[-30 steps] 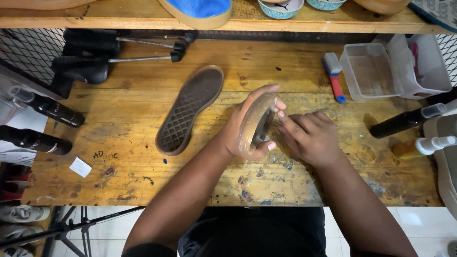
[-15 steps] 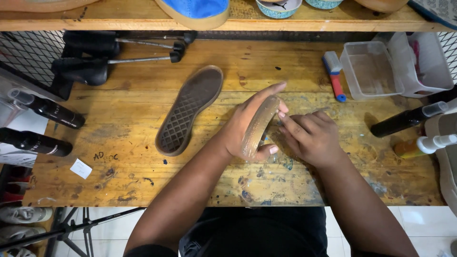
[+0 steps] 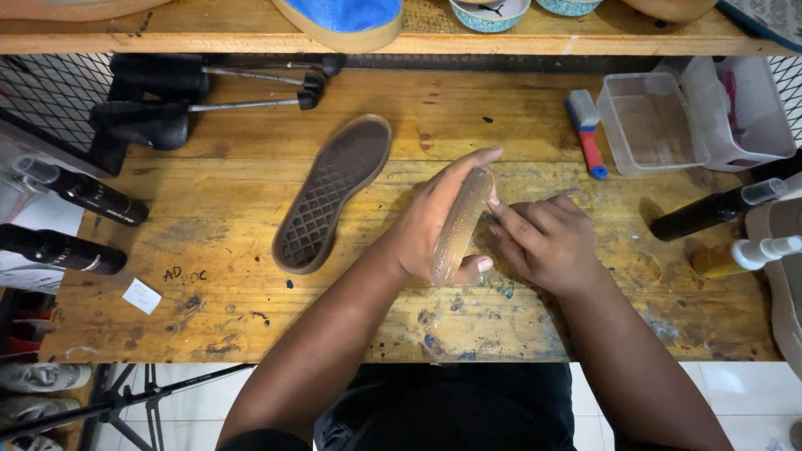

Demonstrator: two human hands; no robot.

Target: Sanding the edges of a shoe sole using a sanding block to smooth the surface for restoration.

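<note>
Soles number two: a dark sole (image 3: 332, 194) lying tread-up on the wooden tabletop (image 3: 209, 317), and a translucent gum-coloured sole (image 3: 461, 224) held on edge just right of it. One left hand (image 3: 434, 221) wraps the gum-coloured sole, fingers curled over its top and thumb beneath. One right hand (image 3: 547, 242) touches the sole's far face with extended fingers, gripping nothing. Right of the dark sole sit one blue-and-red brush (image 3: 586, 129) and two clear tubs (image 3: 647, 124); two black bottles (image 3: 79, 221) lie beyond its left. Bare wood stretches from the dark sole down to the tabletop's near edge. The held sole looks glossy, speckled, narrow.
</note>
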